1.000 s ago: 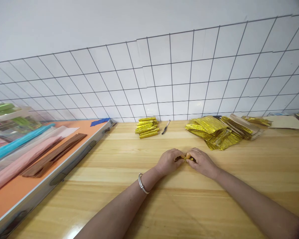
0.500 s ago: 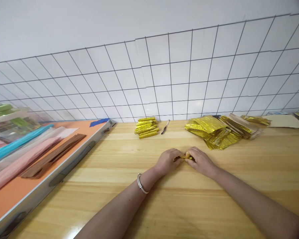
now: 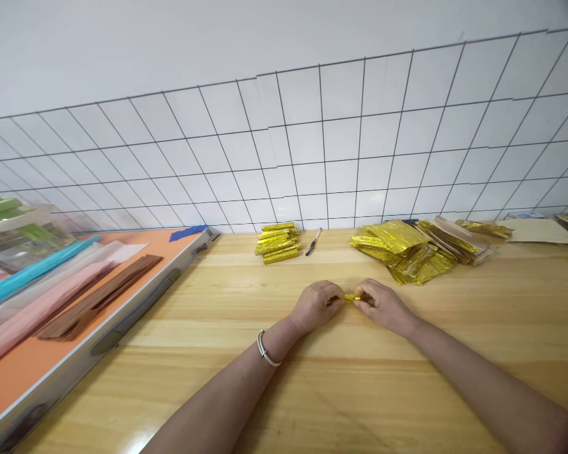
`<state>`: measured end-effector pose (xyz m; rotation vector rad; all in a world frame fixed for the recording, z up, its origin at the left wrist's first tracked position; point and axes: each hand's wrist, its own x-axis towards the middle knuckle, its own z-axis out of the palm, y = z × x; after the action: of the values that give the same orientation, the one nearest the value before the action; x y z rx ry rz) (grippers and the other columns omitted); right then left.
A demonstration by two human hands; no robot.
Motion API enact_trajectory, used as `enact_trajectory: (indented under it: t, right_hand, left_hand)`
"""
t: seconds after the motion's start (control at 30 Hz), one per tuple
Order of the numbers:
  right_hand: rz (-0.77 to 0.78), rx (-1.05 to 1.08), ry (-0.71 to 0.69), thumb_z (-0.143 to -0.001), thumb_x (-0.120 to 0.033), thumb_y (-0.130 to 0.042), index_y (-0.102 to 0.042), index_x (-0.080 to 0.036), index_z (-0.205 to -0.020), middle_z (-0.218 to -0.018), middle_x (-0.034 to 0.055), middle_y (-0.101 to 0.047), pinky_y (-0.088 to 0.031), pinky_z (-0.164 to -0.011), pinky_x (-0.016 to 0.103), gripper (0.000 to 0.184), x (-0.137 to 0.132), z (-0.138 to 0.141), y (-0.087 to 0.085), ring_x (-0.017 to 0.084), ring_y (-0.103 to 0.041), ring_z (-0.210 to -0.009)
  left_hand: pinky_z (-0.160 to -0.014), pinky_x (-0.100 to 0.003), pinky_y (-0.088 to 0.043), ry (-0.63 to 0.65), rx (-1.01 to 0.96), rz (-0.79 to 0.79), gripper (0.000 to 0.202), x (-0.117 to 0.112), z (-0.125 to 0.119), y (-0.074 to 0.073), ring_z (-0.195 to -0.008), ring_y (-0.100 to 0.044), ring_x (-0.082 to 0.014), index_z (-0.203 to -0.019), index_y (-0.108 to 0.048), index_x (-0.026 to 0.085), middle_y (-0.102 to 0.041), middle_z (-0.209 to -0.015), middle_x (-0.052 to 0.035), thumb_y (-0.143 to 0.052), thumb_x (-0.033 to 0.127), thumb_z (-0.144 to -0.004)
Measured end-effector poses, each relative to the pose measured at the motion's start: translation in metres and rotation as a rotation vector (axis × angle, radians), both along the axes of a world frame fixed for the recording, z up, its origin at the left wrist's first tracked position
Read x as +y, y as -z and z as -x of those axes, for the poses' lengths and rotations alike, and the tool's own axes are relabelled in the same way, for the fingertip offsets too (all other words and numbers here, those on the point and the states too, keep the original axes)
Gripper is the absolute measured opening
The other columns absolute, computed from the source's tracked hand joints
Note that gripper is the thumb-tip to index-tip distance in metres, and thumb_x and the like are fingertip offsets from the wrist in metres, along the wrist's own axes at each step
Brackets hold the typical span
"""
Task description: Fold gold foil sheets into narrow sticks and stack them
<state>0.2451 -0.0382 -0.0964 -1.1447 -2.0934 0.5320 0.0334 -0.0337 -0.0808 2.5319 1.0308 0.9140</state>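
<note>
A small strip of gold foil paper [image 3: 351, 298] is pinched between my two hands, just above or on the wooden table. My left hand [image 3: 316, 305], with a silver bangle [image 3: 266, 350] on its wrist, grips the strip's left end between thumb and fingers. On the other end, the fingertips of my right hand [image 3: 382, 305] are closed. Most of the strip is hidden by the fingers. Beyond my hands lies a small stack of narrow folded gold foil pieces [image 3: 278, 243]. A loose pile of flat gold foil sheets [image 3: 409, 249] spreads out behind my right hand.
A pen [image 3: 313, 242] lies beside the folded stack. At the left, an orange-topped board [image 3: 142, 287] with a grey edge carries brown, pink, white and blue crepe paper. A clear plastic container [image 3: 23, 233] stands behind. Cream card [image 3: 537, 231] lies at the far right, by the tiled wall.
My hands have moved slightly apart, so more of the gold foil strip shows between the fingertips. The stack, the pen and the sheets have stayed where they were.
</note>
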Motion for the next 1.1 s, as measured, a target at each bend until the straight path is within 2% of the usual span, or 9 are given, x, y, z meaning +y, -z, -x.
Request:
enact_trajectory:
  t: [0.17, 0.3, 0.5, 0.7, 1.1]
  right_hand:
    - [0.092, 0.101, 0.036, -0.076, -0.026, -0.058, -0.056, -0.020, -0.090, -0.074, -0.0007, -0.056, -0.044, -0.055, 0.024, 0.016, 0.0050, -0.0044, 0.0059, 0.012, -0.053, -0.062]
    - [0.147, 0.157, 0.024, -0.077, -0.031, -0.058, -0.058, -0.019, -0.097, -0.068, -0.0024, -0.053, -0.042, -0.051, 0.022, 0.023, 0.0056, -0.0054, 0.0030, 0.011, -0.050, -0.057]
    - [0.166, 0.211, 0.001, -0.077, -0.031, -0.059, -0.061, -0.020, -0.093, -0.072, -0.0014, -0.052, -0.041, -0.052, 0.022, 0.020, 0.0031, -0.0045, -0.0022, 0.010, -0.048, -0.059]
    - [0.171, 0.222, -0.002, -0.076, -0.030, -0.059, -0.061, -0.020, -0.090, -0.073, -0.0014, -0.053, -0.041, -0.053, 0.022, 0.017, 0.0036, -0.0031, -0.0009, 0.011, -0.049, -0.060]
    - [0.153, 0.192, 0.018, -0.074, -0.026, -0.058, -0.060, -0.020, -0.086, -0.074, -0.0010, -0.055, -0.043, -0.054, 0.023, 0.013, 0.0015, -0.0010, -0.0040, 0.011, -0.051, -0.062]
  left_hand:
    - [-0.068, -0.023, -0.045, -0.014, -0.041, 0.003, 0.008, 0.0029, 0.0037, 0.0014, -0.071, -0.056, -0.0123, -0.082, -0.061, 0.017, -0.063, -0.078, -0.0030, -0.053, 0.016, -0.081]
    - [-0.070, -0.023, -0.045, -0.006, -0.093, 0.028, 0.008, 0.0046, 0.0055, 0.0040, -0.074, -0.057, -0.0123, -0.084, -0.062, 0.017, -0.063, -0.080, -0.0033, -0.054, 0.018, -0.082]
    - [-0.072, -0.024, -0.048, 0.012, -0.141, 0.034, 0.017, 0.0036, 0.0047, 0.0031, -0.080, -0.059, -0.0134, -0.097, -0.063, 0.019, -0.065, -0.088, -0.0048, -0.055, 0.020, -0.082]
    - [-0.072, -0.026, -0.049, 0.032, -0.123, 0.007, 0.016, 0.0039, 0.0026, 0.0038, -0.080, -0.059, -0.0146, -0.094, -0.065, 0.019, -0.065, -0.086, -0.0064, -0.054, 0.023, -0.084]
    - [-0.077, -0.026, -0.046, 0.024, -0.013, -0.115, 0.017, 0.0012, 0.0001, 0.0051, -0.085, -0.058, -0.0144, -0.089, -0.065, 0.019, -0.065, -0.090, -0.0053, -0.047, 0.019, -0.087]
